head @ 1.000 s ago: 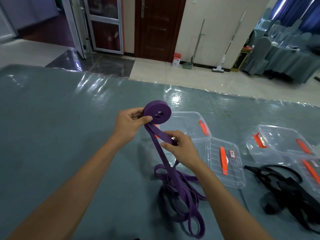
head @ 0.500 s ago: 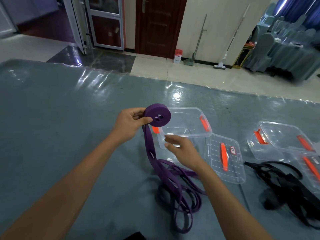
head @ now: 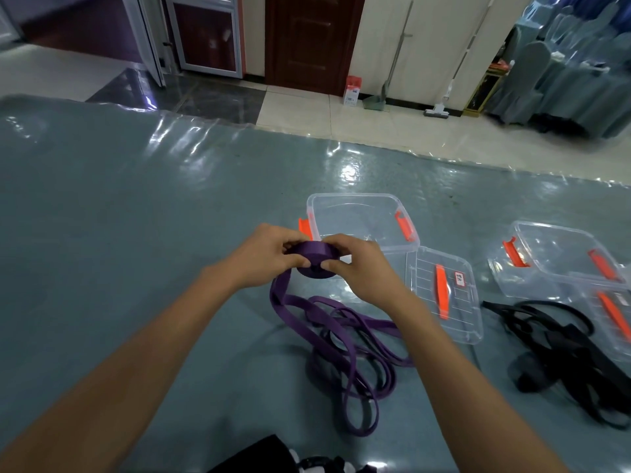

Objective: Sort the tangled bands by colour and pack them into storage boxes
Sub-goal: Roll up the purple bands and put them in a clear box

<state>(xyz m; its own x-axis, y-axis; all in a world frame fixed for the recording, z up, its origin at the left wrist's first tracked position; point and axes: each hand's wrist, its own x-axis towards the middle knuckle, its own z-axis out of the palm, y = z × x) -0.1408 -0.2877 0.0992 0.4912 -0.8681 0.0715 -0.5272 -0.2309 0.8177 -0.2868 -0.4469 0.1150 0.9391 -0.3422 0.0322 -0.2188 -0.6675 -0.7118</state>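
A person's two bare forearms reach in from the bottom corners and meet above a grey-blue table (head: pixel 102 216) under a glossy clear cover. The left hand (head: pixel 264 256) curls its fingers over the top and near side of a rolled coil of purple band (head: pixel 316 262), gripping it from nine o'clock; the right hand (head: pixel 358 268) grips the same coil from three o'clock, thumb pressed to the coil's near face and fingers bent over its far edge. Both wrists are level, knuckles up, the coil pinched between the two hands just above the tabletop. From the coil a flat purple tail drops at seven o'clock and runs into loose purple loops (head: pixel 348 356) lying tangled on the table between the forearms. At four o'clock from the hands a heap of black bands (head: pixel 563 356) sprawls on the table, well apart from the purple ones. Just beyond the hands, at one o'clock, sits an open clear storage box (head: pixel 362 203) with orange latches, its clear lid (head: pixel 444 336) with an orange handle lying flat beside it at three o'clock. A second clear box (head: pixel 560 254) with orange latches stands farther right, at about three o'clock. Past the table's far edge lie pale floor tiles, a dark wooden door (head: pixel 309 39) at twelve o'clock and a mop (head: pixel 440 107) leaning on the wall
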